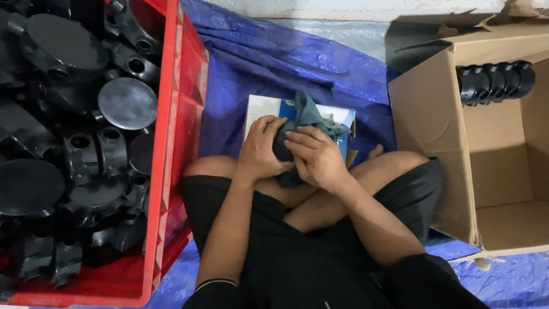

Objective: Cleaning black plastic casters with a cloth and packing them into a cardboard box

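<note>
Left hand (260, 150) curled closed around a dark part (281, 150), mostly hidden; right hand (315, 157) fingers closed, pressing grey cloth (306, 114) onto it; part sits between both palms, equally near each, over the lap; long axis not discernible.

To the left, the red crate (171, 149) walls off that side with its tall rim, and the black round plastic fittings (86, 131) fill it nearly to the top, leaving only small gaps between them. To the right, the cardboard box (434, 131) stands open toward the person, its floor mostly bare below a row of stacked black fittings (495, 82) at the back. Between crate and box, the blue tarp (274, 63) lies open ahead, past the small white-and-blue carton (260, 109). The folded knees hem in the lap.
</note>
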